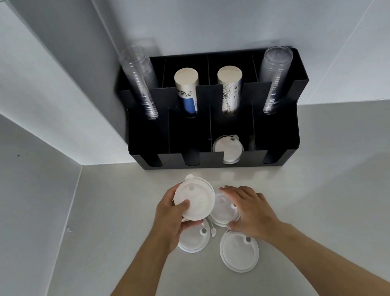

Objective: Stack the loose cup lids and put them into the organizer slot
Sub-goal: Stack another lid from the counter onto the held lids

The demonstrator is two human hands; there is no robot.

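Observation:
My left hand (168, 218) holds a small stack of white cup lids (196, 199), tilted up above the counter. My right hand (249, 207) has its fingers curled around another white lid (223, 210) lying on the counter. Two more loose lids lie flat: one under my left hand (195, 242), one nearer me (239, 250). The black organizer (289, 147) stands against the wall. Its third front slot from the left holds a stack of lids (227, 147).
The organizer's back row holds two stacks of clear cups (142, 84) (276, 77) and two stacks of paper cups (186, 89) (230, 87). Walls close in at the left and behind. The white counter (339, 201) stretches to the right.

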